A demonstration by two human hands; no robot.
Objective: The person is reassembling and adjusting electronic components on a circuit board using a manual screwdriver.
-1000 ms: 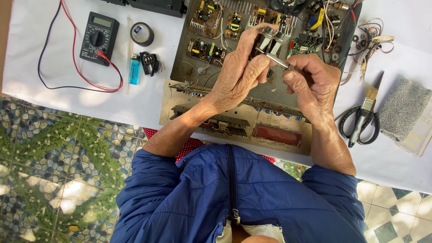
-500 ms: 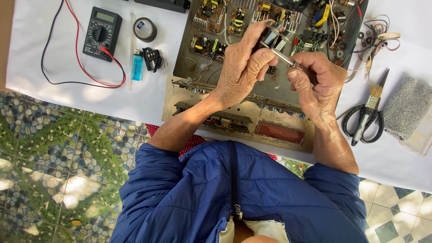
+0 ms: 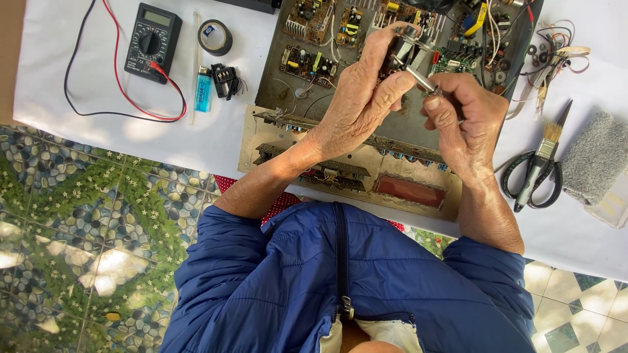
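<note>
An opened electronic chassis point(image 3: 314, 140) with green circuit boards lies on the white table. Above it my left hand point(image 3: 363, 98) grips a small dark component point(image 3: 400, 47) between thumb and fingers. My right hand point(image 3: 466, 121) is closed around the handle of a thin metal tool point(image 3: 422, 82), whose shaft points up-left and meets the component. Both hands are raised over the boards and touch each other at the fingertips. The tool's tip is hidden by my left fingers.
Left of the chassis lie a black multimeter point(image 3: 152, 40) with red and black leads, a roll of black tape point(image 3: 215, 36), a blue lighter point(image 3: 203, 89) and a small black part point(image 3: 226, 80). On the right lie scissors point(image 3: 533, 180), a paintbrush point(image 3: 544, 147), a grey cloth point(image 3: 595, 157) and loose wires point(image 3: 553, 55).
Both hands stay together over the chassis holding the same things. My left fingers have shifted slightly on the component; the tool shaft stays against it.
</note>
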